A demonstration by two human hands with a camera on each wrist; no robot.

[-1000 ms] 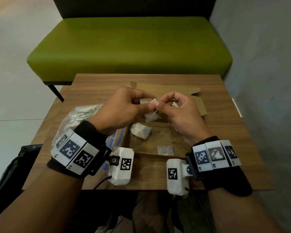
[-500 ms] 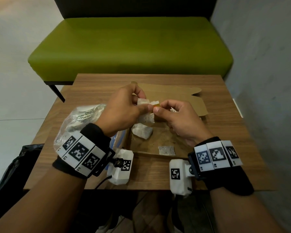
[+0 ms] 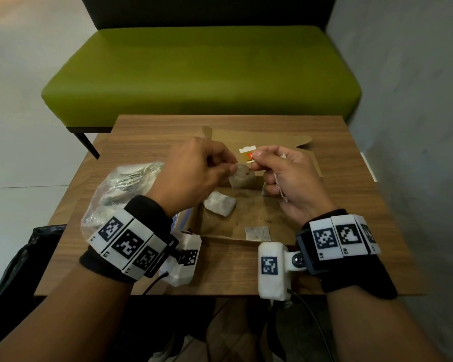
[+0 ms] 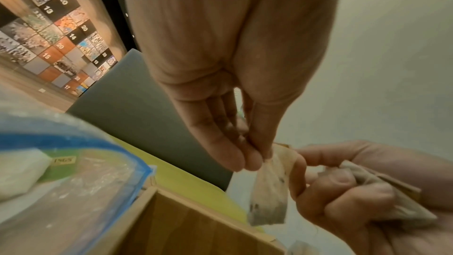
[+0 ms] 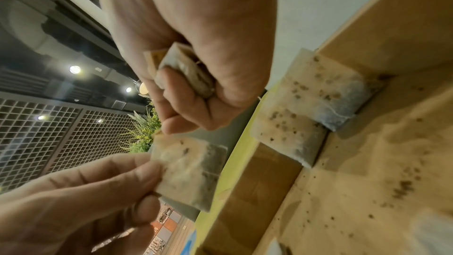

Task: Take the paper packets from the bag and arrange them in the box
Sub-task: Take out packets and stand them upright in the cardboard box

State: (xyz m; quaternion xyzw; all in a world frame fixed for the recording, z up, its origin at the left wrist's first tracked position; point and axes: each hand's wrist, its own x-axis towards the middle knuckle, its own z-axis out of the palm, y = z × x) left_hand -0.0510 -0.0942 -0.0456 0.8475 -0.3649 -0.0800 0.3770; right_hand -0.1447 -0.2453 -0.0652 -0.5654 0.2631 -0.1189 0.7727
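With both hands pinching one speckled white paper tea packet above the shallow brown cardboard box on the desk, the left hand should hold its corner firmly while the right hand, already clutching another packet, frees the tag gently.

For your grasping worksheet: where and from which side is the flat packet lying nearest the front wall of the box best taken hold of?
Probably from above: the flat packet lies flat on the box floor, so pinch its rear edge, away from the front wall.
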